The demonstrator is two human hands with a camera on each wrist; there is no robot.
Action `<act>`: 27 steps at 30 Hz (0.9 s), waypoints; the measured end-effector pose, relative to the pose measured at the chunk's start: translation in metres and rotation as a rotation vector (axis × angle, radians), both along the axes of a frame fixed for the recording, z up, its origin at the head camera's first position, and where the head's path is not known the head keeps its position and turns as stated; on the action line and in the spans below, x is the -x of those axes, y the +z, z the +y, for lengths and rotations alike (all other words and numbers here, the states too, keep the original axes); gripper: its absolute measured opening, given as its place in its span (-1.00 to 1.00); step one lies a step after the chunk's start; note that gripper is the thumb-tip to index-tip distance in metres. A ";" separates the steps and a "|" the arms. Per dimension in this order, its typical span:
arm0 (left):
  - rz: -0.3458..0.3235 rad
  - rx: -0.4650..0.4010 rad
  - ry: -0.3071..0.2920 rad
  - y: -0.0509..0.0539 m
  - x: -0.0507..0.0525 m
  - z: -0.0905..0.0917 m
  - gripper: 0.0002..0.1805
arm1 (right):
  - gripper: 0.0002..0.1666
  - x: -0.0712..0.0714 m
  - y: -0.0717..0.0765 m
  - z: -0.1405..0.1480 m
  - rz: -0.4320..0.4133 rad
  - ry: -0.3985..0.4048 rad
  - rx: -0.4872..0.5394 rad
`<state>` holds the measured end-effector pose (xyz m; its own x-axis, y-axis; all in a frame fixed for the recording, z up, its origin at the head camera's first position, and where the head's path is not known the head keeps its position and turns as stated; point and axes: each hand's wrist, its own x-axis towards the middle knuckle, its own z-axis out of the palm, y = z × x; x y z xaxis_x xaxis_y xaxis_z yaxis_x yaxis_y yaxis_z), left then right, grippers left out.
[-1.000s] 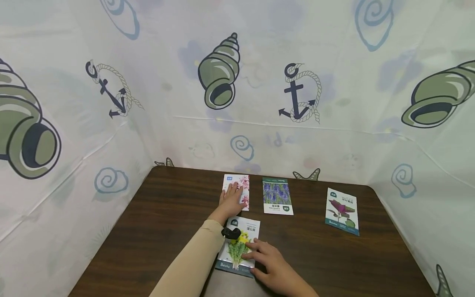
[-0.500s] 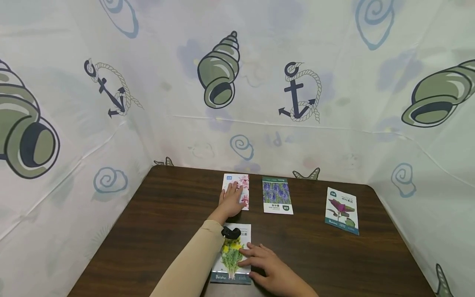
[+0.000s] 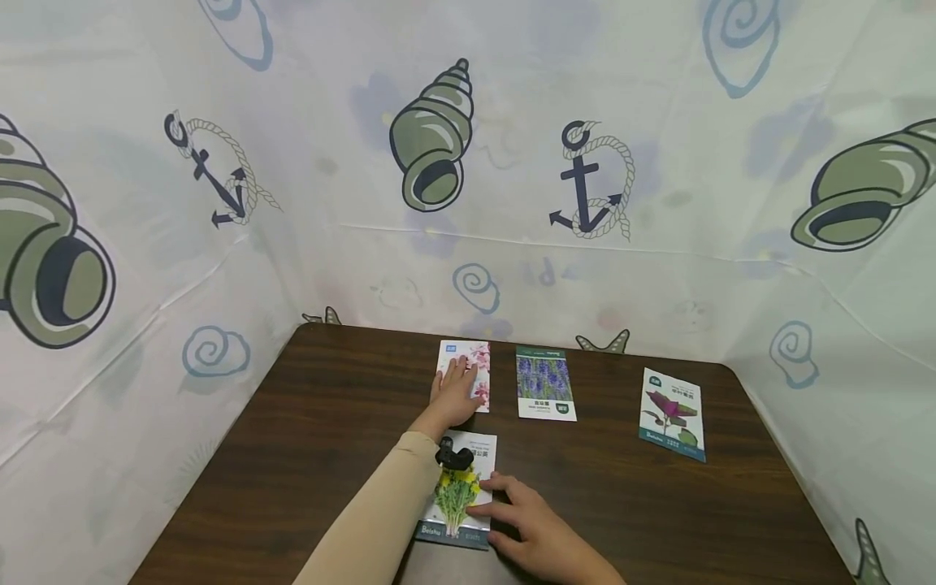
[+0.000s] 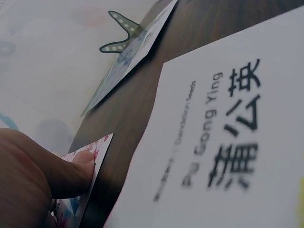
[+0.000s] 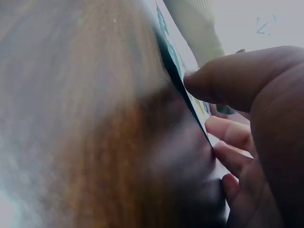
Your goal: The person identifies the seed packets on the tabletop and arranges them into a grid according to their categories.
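Observation:
My left hand [image 3: 453,396] rests flat, fingers spread, on a white seed packet with pink blossoms [image 3: 479,355] near the table's back edge. Below that arm lies a dandelion seed packet [image 3: 455,497], white with yellow flowers and a teal bottom band; its print reads "Dandelion Seeds" in the left wrist view. The left sleeve and black wrist camera hide part of its left side. My right hand [image 3: 532,524] touches this packet's right side with loosely bent fingers, fingertips on its face and thumb [image 5: 218,80] by the edge.
A purple-flowered seed packet [image 3: 544,383] lies right of the blossom one, its print upside down. Farther right is a packet with a magenta flower [image 3: 671,413]. Patterned white cloth [image 3: 512,195] walls in the dark wooden table [image 3: 621,487] at the back and sides.
The dandelion packet slid left and toward me and straightened, then moved slightly back up with a small tilt. The right hand's fingers shifted with it. The left hand stayed in place.

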<state>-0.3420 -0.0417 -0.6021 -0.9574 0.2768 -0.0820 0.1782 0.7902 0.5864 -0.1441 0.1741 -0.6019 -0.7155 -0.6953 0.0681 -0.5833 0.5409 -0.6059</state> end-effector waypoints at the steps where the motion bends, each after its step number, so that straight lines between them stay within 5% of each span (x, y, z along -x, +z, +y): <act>1: -0.002 0.001 -0.001 0.000 0.000 0.000 -0.15 | -0.50 0.000 -0.001 0.000 0.012 0.005 -0.003; 6: 0.001 0.020 0.001 -0.004 0.001 0.000 -0.15 | -0.45 0.001 -0.002 0.000 0.089 0.044 -0.054; 17: 0.017 0.027 0.010 -0.010 0.005 0.000 -0.13 | -0.39 0.000 -0.001 -0.001 0.043 0.021 -0.086; 23: 0.039 0.000 0.015 -0.009 0.001 0.001 -0.14 | -0.39 0.002 -0.001 0.001 0.031 0.009 -0.021; 27: 0.059 0.012 0.019 -0.003 -0.004 0.001 -0.17 | -0.46 0.004 0.000 0.005 -0.050 -0.016 0.089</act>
<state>-0.3381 -0.0410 -0.6054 -0.9656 0.2583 -0.0289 0.1972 0.8005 0.5659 -0.1478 0.1789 -0.6015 -0.7304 -0.6767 0.0927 -0.5429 0.4928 -0.6800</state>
